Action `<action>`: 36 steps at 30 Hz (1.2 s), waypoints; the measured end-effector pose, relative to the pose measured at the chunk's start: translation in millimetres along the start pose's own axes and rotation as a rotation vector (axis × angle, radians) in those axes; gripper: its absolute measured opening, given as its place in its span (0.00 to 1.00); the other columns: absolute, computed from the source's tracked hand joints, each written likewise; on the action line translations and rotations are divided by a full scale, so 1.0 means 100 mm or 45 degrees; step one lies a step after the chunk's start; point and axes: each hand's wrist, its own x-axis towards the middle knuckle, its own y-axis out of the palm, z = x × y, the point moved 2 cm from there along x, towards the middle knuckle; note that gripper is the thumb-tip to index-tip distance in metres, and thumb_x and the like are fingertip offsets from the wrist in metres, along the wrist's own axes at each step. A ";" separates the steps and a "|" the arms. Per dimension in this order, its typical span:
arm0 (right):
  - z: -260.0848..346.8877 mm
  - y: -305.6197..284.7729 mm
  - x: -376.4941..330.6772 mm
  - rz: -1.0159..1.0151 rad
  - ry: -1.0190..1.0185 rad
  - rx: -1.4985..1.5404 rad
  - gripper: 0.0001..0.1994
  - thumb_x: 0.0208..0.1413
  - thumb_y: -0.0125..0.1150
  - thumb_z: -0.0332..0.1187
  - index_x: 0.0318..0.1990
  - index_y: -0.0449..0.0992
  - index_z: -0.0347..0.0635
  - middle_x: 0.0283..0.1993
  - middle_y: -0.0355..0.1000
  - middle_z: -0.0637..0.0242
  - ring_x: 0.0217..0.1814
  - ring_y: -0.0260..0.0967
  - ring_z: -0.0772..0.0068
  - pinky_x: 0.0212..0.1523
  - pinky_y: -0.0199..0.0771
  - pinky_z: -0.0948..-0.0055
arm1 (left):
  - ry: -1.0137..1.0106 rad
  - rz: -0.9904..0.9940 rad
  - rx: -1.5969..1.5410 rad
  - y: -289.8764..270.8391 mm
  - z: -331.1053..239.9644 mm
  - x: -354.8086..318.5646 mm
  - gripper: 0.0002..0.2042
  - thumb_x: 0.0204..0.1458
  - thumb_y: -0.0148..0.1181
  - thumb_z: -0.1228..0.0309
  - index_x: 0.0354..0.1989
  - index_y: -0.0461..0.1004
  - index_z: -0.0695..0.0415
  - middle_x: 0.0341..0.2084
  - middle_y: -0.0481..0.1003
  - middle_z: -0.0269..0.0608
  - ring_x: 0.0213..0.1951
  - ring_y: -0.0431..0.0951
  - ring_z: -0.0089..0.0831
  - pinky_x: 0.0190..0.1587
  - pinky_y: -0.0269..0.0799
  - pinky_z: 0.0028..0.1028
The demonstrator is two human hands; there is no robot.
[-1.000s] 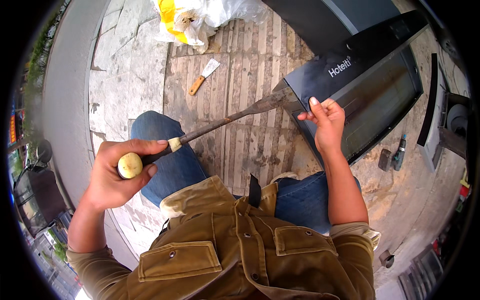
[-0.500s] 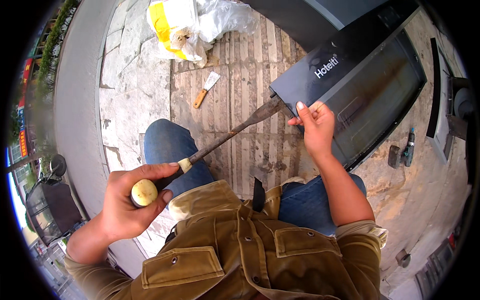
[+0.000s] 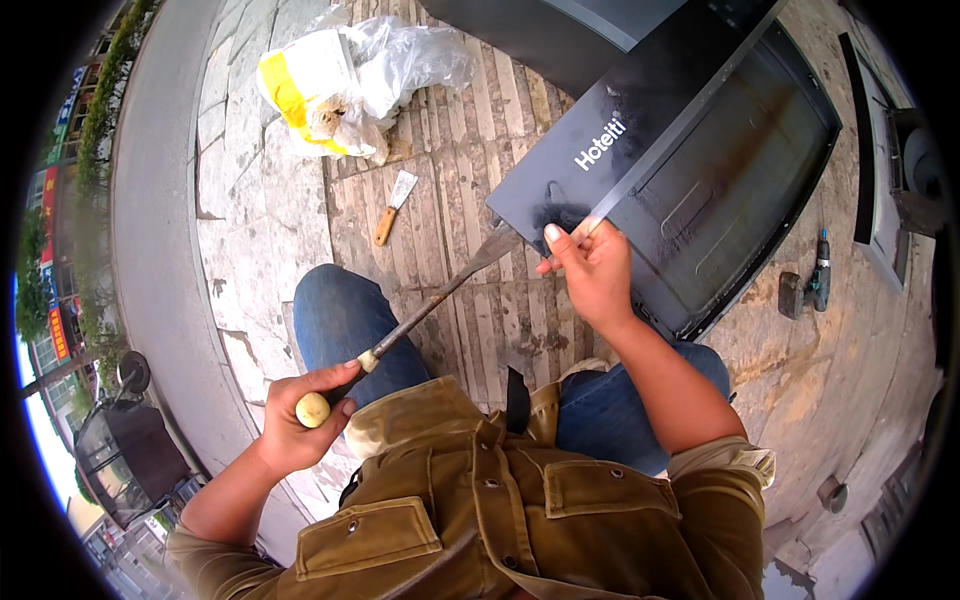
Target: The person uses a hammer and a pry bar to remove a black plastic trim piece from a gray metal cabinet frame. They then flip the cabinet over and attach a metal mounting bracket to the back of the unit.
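Observation:
My left hand (image 3: 290, 425) is closed around the dark handle of a long flat-bladed pry bar (image 3: 425, 312), whose pale yellow butt points up toward me. Its steel shaft slants away to the right, and the wide blade meets the near left corner of a dark grey appliance panel (image 3: 545, 195); how far the tip goes under is hidden. With thumb and bent fingers, my right hand (image 3: 603, 280) grips that panel's near edge, right of the blade. A dark smudge marks the panel beside my thumb. The panel lies tilted along a dark, rust-stained metal pan (image 3: 715, 165).
A wooden-handled scraper (image 3: 393, 208) lies on the ribbed paving ahead. Beyond it sits a white and yellow plastic bag (image 3: 320, 95). To the right lies a cordless drill (image 3: 820, 272), with a pale-edged dark panel (image 3: 875, 165) farther out. A parked three-wheeler (image 3: 130, 455) stands left.
My left hand has shifted slightly right and away from me with the pry bar. The panel, right hand and blade now appear farther left in view, partly because the view has moved.

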 end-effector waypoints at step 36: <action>0.09 0.03 -0.02 -0.003 0.010 0.072 0.16 0.57 0.59 0.30 0.22 0.59 0.41 0.18 0.66 0.68 0.20 0.69 0.81 0.21 0.71 0.79 | -0.312 0.022 0.075 -0.08 -1.17 0.09 0.16 0.46 0.56 0.88 0.46 0.73 0.66 0.43 0.77 0.47 0.47 0.76 0.28 0.50 0.69 0.23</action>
